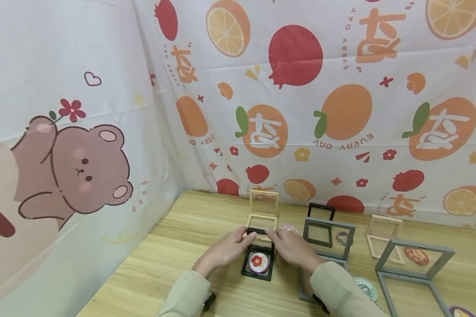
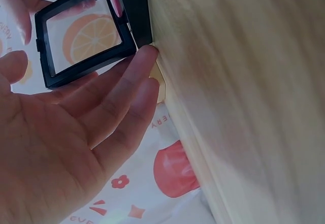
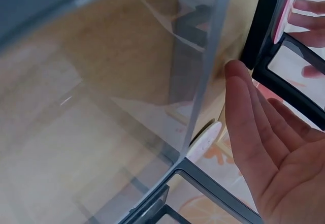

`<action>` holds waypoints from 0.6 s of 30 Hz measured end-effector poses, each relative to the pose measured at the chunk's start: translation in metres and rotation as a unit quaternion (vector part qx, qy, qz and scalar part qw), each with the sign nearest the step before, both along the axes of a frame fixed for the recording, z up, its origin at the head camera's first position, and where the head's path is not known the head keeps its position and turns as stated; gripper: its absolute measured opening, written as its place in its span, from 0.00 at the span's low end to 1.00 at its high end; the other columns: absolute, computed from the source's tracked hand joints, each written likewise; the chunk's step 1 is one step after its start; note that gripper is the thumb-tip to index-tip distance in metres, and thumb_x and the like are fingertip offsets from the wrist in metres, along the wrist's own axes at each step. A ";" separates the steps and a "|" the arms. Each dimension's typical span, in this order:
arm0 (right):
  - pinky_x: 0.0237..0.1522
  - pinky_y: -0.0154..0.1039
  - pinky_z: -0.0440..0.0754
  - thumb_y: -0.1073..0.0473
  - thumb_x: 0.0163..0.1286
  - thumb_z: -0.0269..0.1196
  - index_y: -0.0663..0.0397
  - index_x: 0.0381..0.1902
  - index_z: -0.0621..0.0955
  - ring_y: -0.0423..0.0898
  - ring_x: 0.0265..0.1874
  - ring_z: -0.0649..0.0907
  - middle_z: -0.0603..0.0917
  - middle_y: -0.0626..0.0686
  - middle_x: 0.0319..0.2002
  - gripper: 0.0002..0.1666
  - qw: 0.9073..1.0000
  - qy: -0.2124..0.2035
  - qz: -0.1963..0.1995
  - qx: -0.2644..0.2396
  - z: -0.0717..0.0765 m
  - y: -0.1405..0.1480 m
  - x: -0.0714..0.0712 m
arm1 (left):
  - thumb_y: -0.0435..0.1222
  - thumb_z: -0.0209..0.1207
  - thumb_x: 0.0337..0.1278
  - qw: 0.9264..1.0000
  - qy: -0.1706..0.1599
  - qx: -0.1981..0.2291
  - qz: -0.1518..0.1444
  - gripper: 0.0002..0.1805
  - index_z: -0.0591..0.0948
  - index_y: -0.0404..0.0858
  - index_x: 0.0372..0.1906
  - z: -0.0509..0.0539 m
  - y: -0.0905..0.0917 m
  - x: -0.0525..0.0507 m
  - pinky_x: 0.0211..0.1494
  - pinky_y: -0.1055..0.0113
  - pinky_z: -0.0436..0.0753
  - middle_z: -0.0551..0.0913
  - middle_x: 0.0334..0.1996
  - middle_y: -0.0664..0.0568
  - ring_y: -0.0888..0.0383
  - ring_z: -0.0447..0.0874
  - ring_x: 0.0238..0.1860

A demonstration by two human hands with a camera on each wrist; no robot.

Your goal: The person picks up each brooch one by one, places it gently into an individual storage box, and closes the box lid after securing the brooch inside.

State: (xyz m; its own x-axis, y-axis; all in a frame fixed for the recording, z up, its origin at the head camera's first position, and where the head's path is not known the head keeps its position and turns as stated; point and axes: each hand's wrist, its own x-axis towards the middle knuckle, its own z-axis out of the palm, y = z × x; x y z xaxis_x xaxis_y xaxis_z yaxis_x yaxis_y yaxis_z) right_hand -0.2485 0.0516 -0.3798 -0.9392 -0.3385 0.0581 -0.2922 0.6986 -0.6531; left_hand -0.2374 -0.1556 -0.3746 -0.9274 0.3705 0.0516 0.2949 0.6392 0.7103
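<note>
A black hinged display frame (image 1: 244,268) with clear film lies unfolded on the wooden table. On its flat half sits a round badge (image 1: 258,262), white with a red flower and a pink rim. The other half (image 2: 84,68) stands raised. My left hand (image 1: 228,247) holds that raised half by its left side, thumb near the top edge and fingers along the side. My right hand (image 1: 295,249) holds the opposite side, fingers reaching toward the hinge in the right wrist view. The badge's pink edge (image 3: 283,14) also shows there. Both hands partly hide the frame's sides.
Behind stands an unfolded cream frame (image 1: 264,192), with a pale badge (image 1: 288,227) beside it. To the right are a small black frame (image 1: 318,243), grey frames (image 1: 351,242) (image 1: 422,244), another cream frame (image 1: 386,219) and several badges. A printed cloth (image 1: 238,79) hangs behind the table.
</note>
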 end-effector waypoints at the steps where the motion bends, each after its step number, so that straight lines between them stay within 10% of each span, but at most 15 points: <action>1: 0.40 0.50 0.75 0.40 0.83 0.43 0.59 0.35 0.83 0.48 0.31 0.74 0.73 0.51 0.29 0.33 1.000 -0.006 0.001 -0.001 0.001 0.000 0.000 | 0.51 0.45 0.80 1.000 0.001 0.002 -0.001 0.27 0.75 0.33 0.61 0.001 0.000 0.000 0.57 0.43 0.76 0.83 0.48 0.41 0.48 0.79 0.49; 12: 0.38 0.44 0.74 0.46 0.83 0.46 0.59 0.22 0.78 0.48 0.36 0.71 0.72 0.52 0.29 0.33 1.000 -0.022 0.015 -0.008 0.004 -0.003 -0.001 | 0.50 0.45 0.80 1.000 -0.010 0.011 -0.007 0.26 0.76 0.32 0.60 0.000 -0.001 0.001 0.57 0.43 0.76 0.82 0.48 0.41 0.47 0.78 0.50; 18: 0.20 0.39 0.74 0.44 0.83 0.46 0.59 0.25 0.80 0.50 0.24 0.76 0.73 0.55 0.29 0.32 0.998 -0.052 0.016 -0.033 0.003 -0.002 -0.002 | 0.49 0.44 0.81 1.000 -0.009 0.012 -0.011 0.21 0.77 0.34 0.52 0.000 -0.001 0.000 0.37 0.59 0.71 0.70 0.25 0.52 0.54 0.72 0.32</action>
State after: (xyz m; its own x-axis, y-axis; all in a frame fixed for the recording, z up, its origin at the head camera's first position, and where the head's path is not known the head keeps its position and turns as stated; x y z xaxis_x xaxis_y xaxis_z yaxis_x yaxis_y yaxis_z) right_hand -0.2510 0.0492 -0.3771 -0.9303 -0.3665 -0.0155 -0.2418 0.6444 -0.7255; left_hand -0.2369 -0.1564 -0.3747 -0.9202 0.3889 0.0443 0.2956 0.6164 0.7298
